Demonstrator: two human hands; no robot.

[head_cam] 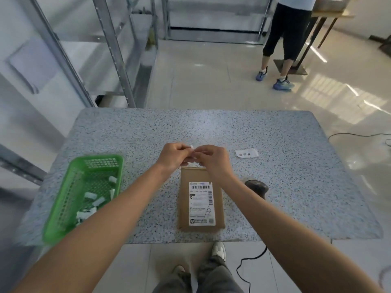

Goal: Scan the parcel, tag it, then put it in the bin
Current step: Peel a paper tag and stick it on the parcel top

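A flat brown parcel (201, 199) with a white barcode label lies on the speckled table (148, 132) near its front edge. Above the parcel's far end, my left hand (173, 156) and my right hand (211, 158) meet fingertip to fingertip and both pinch a small white tag (192, 147). A black barcode scanner (257, 187) lies right of the parcel, partly hidden by my right forearm. The green plastic basket (63, 199) sits at the table's left with several white paper scraps inside.
A white slip with printed characters (246, 153) lies on the table right of my hands. The scanner's black cable (249, 263) hangs to the floor. Metal shelving (110, 49) stands at left; another person's legs (281, 49) stand beyond the table at right.
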